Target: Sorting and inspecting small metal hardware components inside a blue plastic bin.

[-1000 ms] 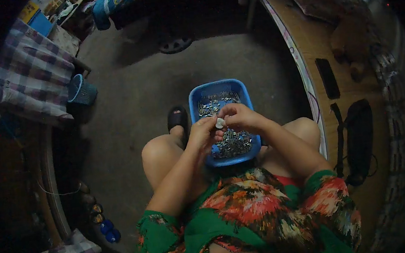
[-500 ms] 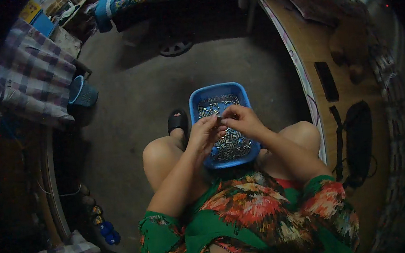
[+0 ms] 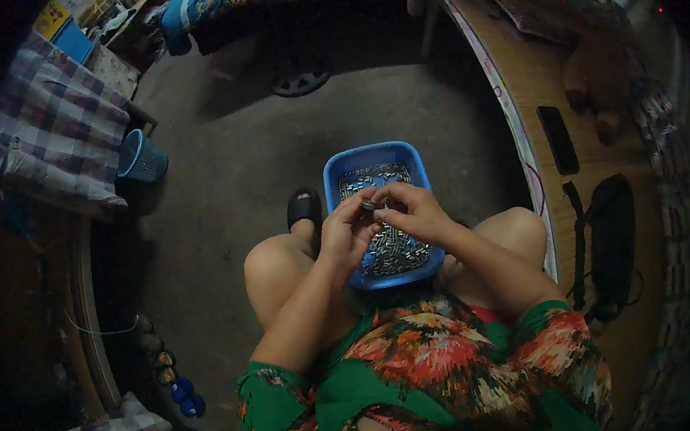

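Well, a long brown wooden bench (image 3: 511,56) stands to the right of a blue plastic tub (image 3: 369,157) with round corners. A round blue basket with little holes (image 3: 145,161) sits well to the left of the tub. A black open-toed slipper (image 3: 304,210), on a foot, is just left of the tub. Over the tub, the bare left hand (image 3: 345,236) and bare right hand (image 3: 414,212) are close together. Their fingertips pinch a small shiny grey thing (image 3: 369,205); its full shape is hidden. Lots of tiny, short silver metal bits (image 3: 393,254) lie inside the tub.
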A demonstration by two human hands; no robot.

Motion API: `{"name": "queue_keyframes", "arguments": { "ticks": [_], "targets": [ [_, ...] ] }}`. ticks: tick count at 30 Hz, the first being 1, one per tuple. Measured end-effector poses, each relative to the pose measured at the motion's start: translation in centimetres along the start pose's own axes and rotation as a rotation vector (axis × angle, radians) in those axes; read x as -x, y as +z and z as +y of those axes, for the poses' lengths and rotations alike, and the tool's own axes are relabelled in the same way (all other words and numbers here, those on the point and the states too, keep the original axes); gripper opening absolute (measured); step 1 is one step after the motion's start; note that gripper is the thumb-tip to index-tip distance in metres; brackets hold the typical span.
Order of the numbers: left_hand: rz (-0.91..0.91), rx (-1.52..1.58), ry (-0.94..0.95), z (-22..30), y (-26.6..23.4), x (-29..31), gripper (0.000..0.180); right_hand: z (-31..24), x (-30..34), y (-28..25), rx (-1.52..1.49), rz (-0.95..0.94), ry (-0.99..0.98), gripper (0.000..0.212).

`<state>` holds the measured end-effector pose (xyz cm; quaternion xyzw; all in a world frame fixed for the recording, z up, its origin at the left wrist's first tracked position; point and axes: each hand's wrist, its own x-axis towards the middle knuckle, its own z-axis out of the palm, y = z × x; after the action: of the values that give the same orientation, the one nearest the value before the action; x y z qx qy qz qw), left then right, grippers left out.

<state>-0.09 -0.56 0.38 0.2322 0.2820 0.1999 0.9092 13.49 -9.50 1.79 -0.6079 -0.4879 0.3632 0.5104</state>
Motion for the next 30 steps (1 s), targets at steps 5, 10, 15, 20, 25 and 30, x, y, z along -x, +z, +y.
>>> {"name": "queue_keyframes", "arguments": {
  "ticks": [5, 10, 15, 20, 25, 30],
  "targets": [
    [-0.04, 0.036, 0.035, -0.5, -0.2, -0.2, 0.029, -0.4, 0.1, 0.1, 0.126, 0.006, -0.111, 0.023],
    [-0.097, -0.019, 0.051, -0.5, -0.2, 0.1, 0.032, -0.4, 0.1, 0.0, 0.278, 0.012, -0.241, 0.022],
    [-0.072, -0.041, 0.043, -0.5, -0.3, 0.3, 0.033, 0.1, 0.2, 0.4, 0.378, 0.011, -0.319, 0.02],
    [-0.025, -0.028, 0.058, -0.6, -0.4, 0.1, 0.03, 0.8, 0.2, 0.8, 0.421, 0.028, -0.328, 0.019],
    [-0.008, 0.064, 0.001, 0.3, -0.5, 0.0, 0.019, 1.1, -0.8, -1.5, -0.112, 0.117, 0.229, 0.018],
    [-0.026, 0.08, -0.048, 0.4, 0.0, -0.3, 0.019, 2.5, -0.6, -2.1, -0.542, 0.033, 0.472, 0.027]
  ]
}}
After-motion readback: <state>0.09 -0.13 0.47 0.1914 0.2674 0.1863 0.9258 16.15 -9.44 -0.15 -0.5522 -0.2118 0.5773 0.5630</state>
